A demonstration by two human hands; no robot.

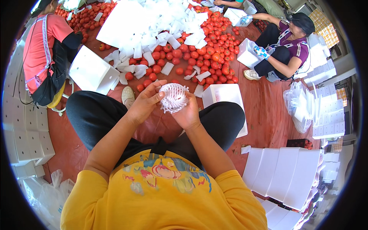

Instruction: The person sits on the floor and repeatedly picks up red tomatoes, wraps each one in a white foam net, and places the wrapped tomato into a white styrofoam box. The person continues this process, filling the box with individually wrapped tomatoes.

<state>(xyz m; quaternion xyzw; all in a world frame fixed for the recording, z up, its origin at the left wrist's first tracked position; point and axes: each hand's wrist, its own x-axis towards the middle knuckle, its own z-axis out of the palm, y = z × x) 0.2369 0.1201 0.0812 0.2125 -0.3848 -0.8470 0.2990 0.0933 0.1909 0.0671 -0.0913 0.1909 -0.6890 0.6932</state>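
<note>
A white foam net sleeve (174, 98) is held between my two hands, above the red floor sheet and between my bent knees. Through its mesh shows a pinkish tint, seemingly from a tomato inside. My left hand (147, 101) grips the sleeve's left side, thumb on its edge and fingers behind. From below and the right, my right hand (187, 112) cups it, its fingers partly hidden. Just beyond lies a large heap of loose red tomatoes (211, 54). Beside my right knee stands a white foam box (227, 93) with a netted item (217, 96) inside.
White foam sleeves (161, 20) pile over the tomatoes. Another foam box (93, 70) tilts at front left. A co-worker in red (46, 49) sits left; a gloved co-worker (287, 49) sits right by a foam box (248, 54). Stacked boxes (27, 135) line the left; more boxes (280, 172) lie right.
</note>
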